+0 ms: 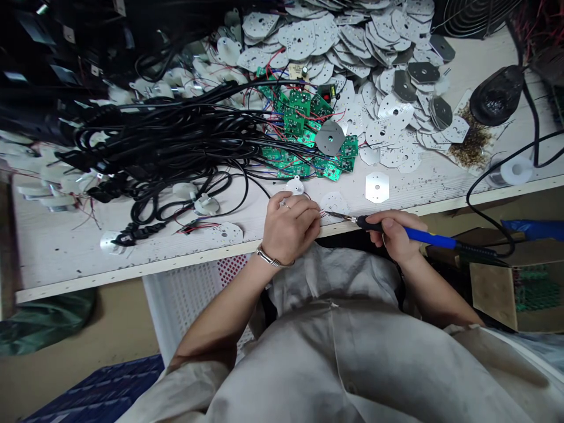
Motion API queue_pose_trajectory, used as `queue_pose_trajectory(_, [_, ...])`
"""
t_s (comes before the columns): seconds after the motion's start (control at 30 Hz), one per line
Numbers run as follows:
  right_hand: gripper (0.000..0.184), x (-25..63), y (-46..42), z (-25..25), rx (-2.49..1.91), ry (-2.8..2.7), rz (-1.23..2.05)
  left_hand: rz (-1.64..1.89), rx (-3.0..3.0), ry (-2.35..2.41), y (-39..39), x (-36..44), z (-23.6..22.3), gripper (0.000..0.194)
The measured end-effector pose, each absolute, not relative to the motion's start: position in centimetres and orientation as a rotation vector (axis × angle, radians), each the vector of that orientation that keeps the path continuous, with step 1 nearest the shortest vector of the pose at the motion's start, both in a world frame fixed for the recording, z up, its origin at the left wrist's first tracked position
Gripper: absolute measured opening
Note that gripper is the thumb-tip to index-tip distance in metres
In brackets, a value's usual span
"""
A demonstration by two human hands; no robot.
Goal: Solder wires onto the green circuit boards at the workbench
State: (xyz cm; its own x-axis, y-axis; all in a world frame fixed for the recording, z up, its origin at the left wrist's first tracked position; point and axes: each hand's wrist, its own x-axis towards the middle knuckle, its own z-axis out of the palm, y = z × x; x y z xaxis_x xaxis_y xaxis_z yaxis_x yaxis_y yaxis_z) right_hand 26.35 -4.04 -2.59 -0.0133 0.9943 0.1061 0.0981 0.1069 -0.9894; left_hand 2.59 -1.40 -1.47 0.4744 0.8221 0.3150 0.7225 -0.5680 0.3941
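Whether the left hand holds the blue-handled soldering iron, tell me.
No, the blue-handled soldering iron is in the right hand.

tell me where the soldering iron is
In the head view, the soldering iron is right of centre in the right hand, near the table's front edge, its tip beside the left hand.

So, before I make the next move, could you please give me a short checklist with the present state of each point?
1. Soldering iron held by its handle: ok, in the right hand.
2. Left hand clear of the iron's tip: probably not ok, the fingertips are very close.
3. Left hand's grip on the thin wires: cannot tell, too small.
4. Tip heated: cannot tell by sight.
5. Cord clear of the tip: ok, it loops off to the right.
6. White spool on the table: ok, beyond the right hand.
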Motion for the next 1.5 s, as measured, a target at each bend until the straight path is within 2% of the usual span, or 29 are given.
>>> queue_pose_trajectory(0.6, [0.025, 26.4, -4.1, -2.6, -1.141, -1.345, 1.012, 0.678, 2.483, 1.336, -1.3, 2.6, -1.2, 0.011])
queue_pose_trajectory(0.77, [0.028, 26.2, -4.0, -2.2, -1.204, -1.388, 1.025, 0.715, 2.523, 1.324, -1.3, 2.6, -1.3, 0.01])
queue_pose_trajectory(1.1, [0.026, 25.5, -4.2, -3.1, -1.08, -1.086, 0.99, 0.693, 2.529, 1.325, -1.3, 2.5, -1.3, 0.01])
queue_pose_trajectory(1.23, [0.02, 25.7, -4.3, -2.9, -1.053, -1.174, 0.846, 0.696, 2.565, 1.324, -1.4, 2.5, -1.4, 0.009])
queue_pose_trajectory(1.3, [0.024, 26.2, -4.2, -2.8, -1.143, -1.321, 0.717, 0.692, 2.608, 1.331, -1.5, 2.4, -1.2, 0.008])
queue_pose_trajectory(1.4, [0.033, 27.3, -3.6, -2.8, -1.242, -1.587, 0.347, 0.615, 2.711, 1.349, -1.5, 2.2, -0.9, 0.011])
queue_pose_trajectory(1.5, [0.028, 27.9, -2.7, -3.0, -1.294, -1.802, -0.036, 0.5, 2.852, 1.352, -1.3, 1.7, -0.6, 0.013])
